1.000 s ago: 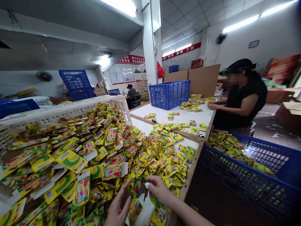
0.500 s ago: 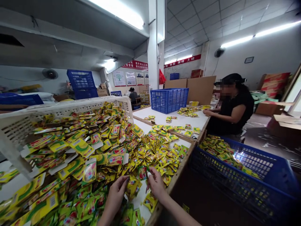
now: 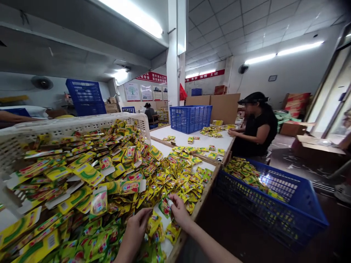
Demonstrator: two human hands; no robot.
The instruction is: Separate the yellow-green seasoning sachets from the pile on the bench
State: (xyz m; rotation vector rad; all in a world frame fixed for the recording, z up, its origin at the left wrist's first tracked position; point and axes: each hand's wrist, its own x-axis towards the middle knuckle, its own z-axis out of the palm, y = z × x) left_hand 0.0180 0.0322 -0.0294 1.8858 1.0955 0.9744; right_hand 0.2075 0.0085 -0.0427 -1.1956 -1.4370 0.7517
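Grip clamped on a green packet in your right hand

Your right hand (image 3: 179, 214) pinches the green packet (image 3: 165, 205) with its red print just above the worktop (image 3: 166, 246); a white covering shows at one fingertip. Your left hand (image 3: 135, 227) has its fingertips together beside the yellow packets (image 3: 155, 227); you cannot tell whether it pinches one. To your left, yellow-green cartons (image 3: 89, 173) spill from a white perforated basket (image 3: 142, 122), with loose green packets (image 3: 95, 241) in front. On your right, a blue crate (image 3: 309, 197) holds yellow-green packs (image 3: 245, 171).

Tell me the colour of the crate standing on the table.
The crate is blue; the head view shows it best.
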